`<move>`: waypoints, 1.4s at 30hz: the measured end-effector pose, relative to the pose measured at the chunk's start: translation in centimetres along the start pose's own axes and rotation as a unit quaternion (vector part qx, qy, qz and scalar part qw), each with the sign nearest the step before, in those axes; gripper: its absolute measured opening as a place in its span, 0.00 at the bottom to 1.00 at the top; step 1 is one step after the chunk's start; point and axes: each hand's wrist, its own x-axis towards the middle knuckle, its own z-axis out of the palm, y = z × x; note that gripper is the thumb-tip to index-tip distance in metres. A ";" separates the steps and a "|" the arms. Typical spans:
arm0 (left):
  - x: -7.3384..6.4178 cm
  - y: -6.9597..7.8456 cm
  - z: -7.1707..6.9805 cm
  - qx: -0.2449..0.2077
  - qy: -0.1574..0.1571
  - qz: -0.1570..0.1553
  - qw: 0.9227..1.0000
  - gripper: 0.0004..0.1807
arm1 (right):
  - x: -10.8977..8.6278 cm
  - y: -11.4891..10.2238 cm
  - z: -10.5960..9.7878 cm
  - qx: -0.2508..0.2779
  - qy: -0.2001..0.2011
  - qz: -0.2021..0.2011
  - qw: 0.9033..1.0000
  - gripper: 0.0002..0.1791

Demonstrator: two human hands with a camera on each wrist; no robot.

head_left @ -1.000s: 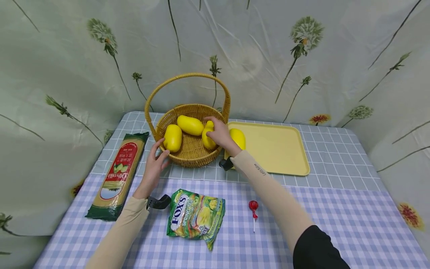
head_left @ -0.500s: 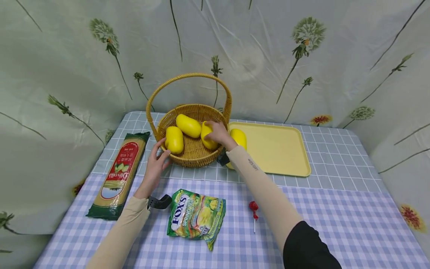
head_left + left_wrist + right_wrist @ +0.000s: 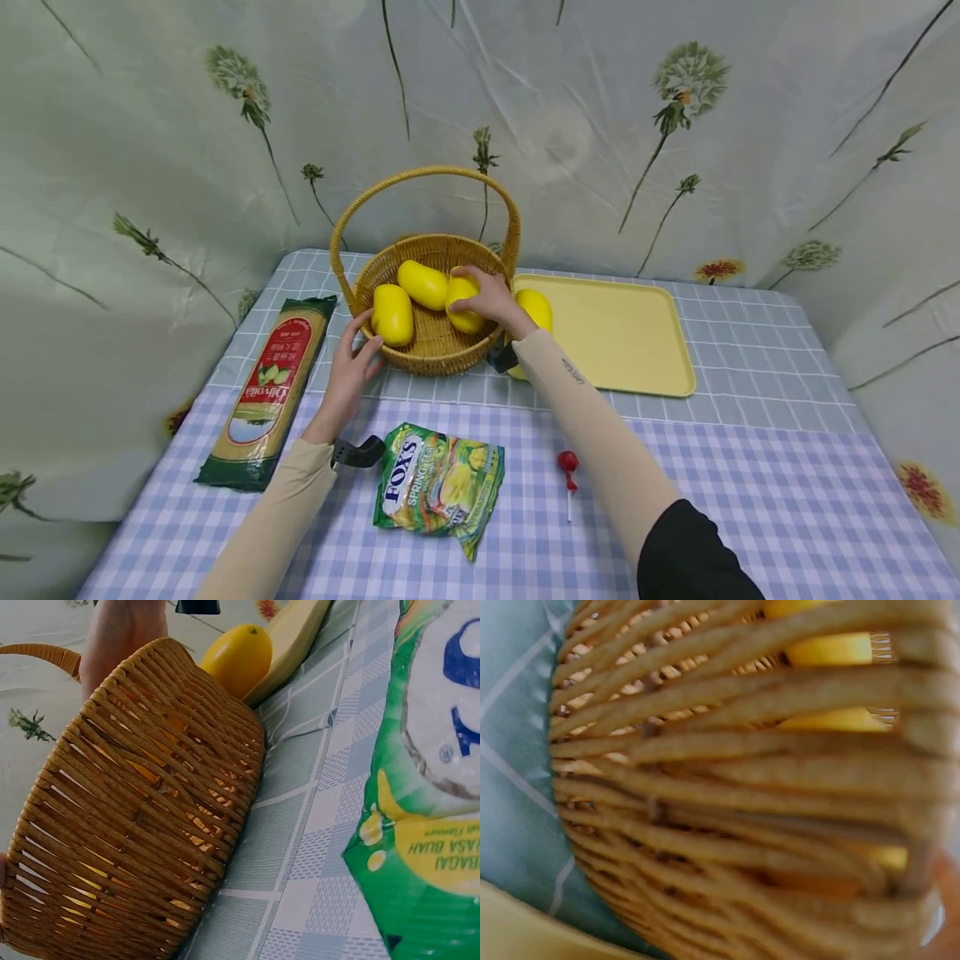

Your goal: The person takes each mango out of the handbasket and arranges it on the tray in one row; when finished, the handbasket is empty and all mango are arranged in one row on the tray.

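Observation:
A round wicker basket (image 3: pixel 442 363) with a tall handle holds three yellow mangoes. Inside its right half, my right hand (image 3: pixel 491 298) grips one mango (image 3: pixel 462 302) from above, its fingers over the fruit. Another mango (image 3: pixel 423 285) lies at the back, and a third mango (image 3: pixel 392 315) rests by the left wall. My left hand (image 3: pixel 348 371) holds the basket's front-left rim with thumb and fingers. From the left wrist view, the wicker wall (image 3: pixel 142 802) fills much of the picture. Blurred basket weave (image 3: pixel 742 765) covers most of the right wrist view, and no whole hand shows there.
A yellow tray (image 3: pixel 615 333) stands right of the basket, with a mango (image 3: pixel 534 307) at its left end, partly behind my sleeve. A pasta pack (image 3: pixel 270 392) lies left. In front are a candy bag (image 3: pixel 441 487) and a red lollipop (image 3: pixel 567 462).
My right hand has shifted slightly left within the basket, and the mango under it has moved and turned a little. My left hand stays at the rim.

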 end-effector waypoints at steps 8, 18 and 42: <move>-0.1 0.0 0.1 0.007 0.002 -0.005 1.000 0.30 | -1.6 0.3 -1.0 0.053 0.023 -0.040 0.998 0.33; 0.0 -0.1 0.0 -0.011 0.000 0.004 1.000 0.29 | -5.2 2.0 -4.8 0.061 0.008 -0.074 0.995 0.35; 1.3 -2.6 -0.6 -0.001 0.011 0.017 1.000 0.28 | -9.1 12.9 -8.9 0.019 0.074 0.065 0.995 0.37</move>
